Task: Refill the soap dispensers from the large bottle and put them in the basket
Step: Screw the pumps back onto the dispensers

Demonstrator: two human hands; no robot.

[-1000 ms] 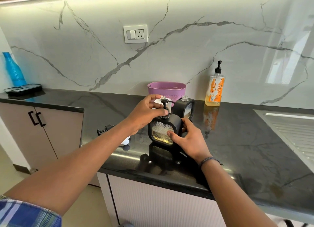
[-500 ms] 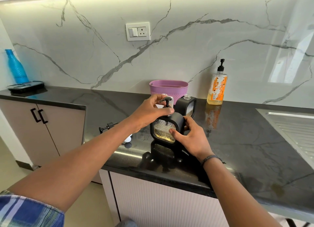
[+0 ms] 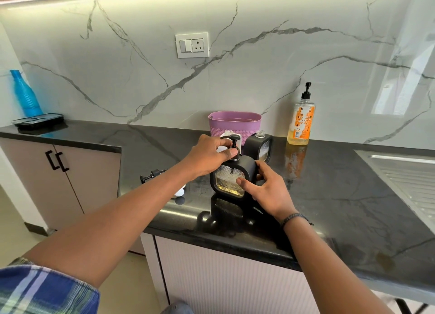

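A black square soap dispenser [image 3: 229, 184] with yellow liquid in its clear window stands on the black counter [image 3: 341, 196]. My right hand [image 3: 266, 191] grips its body from the right side. My left hand [image 3: 208, 156] pinches the base of the black pump top [image 3: 231, 141] on its neck. Behind it stand a second black dispenser [image 3: 259, 146] with an open neck and a white dispenser [image 3: 229, 136], mostly hidden. The purple basket [image 3: 235, 123] sits against the wall. Further right, the large clear bottle [image 3: 301, 120] of orange-yellow soap stands upright.
A loose black pump head [image 3: 153, 175] and a white pump piece [image 3: 180, 192] lie on the counter left of the dispensers. A steel sink drainboard [image 3: 409, 177] is at the right. At far left are a blue bottle [image 3: 24, 93] and a black tray [image 3: 37, 120].
Both hands stay on the front dispenser, my left hand's fingers having shifted slightly around the pump base. The view has tilted a little.
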